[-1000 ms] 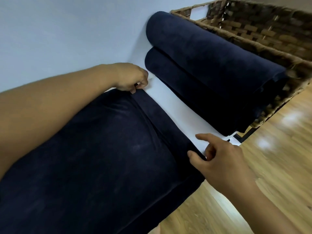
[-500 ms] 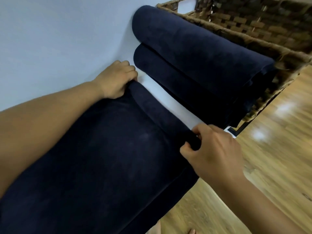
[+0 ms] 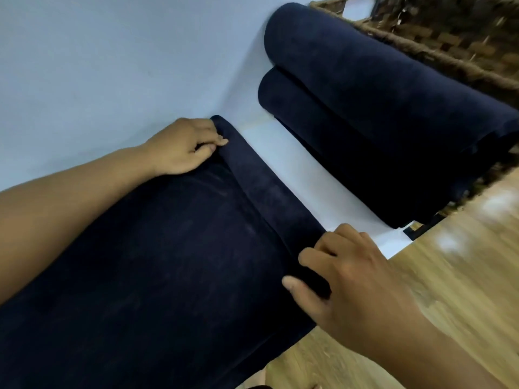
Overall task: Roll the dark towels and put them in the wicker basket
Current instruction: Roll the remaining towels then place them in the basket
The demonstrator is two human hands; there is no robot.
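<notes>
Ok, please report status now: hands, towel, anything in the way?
Left hand, right hand grip rolled edge of towel. Roll small, rest flat. Two rolled towels ahead by basket, gap between.

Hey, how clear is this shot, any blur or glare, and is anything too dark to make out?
Head view: the wicker basket, top right, is smeared by motion blur; the wooden floor shows pale glare patches; the rolled towels go nearly black at their near ends; the left hand and right hand gripping the half-rolled towel look fairly sharp.
</notes>
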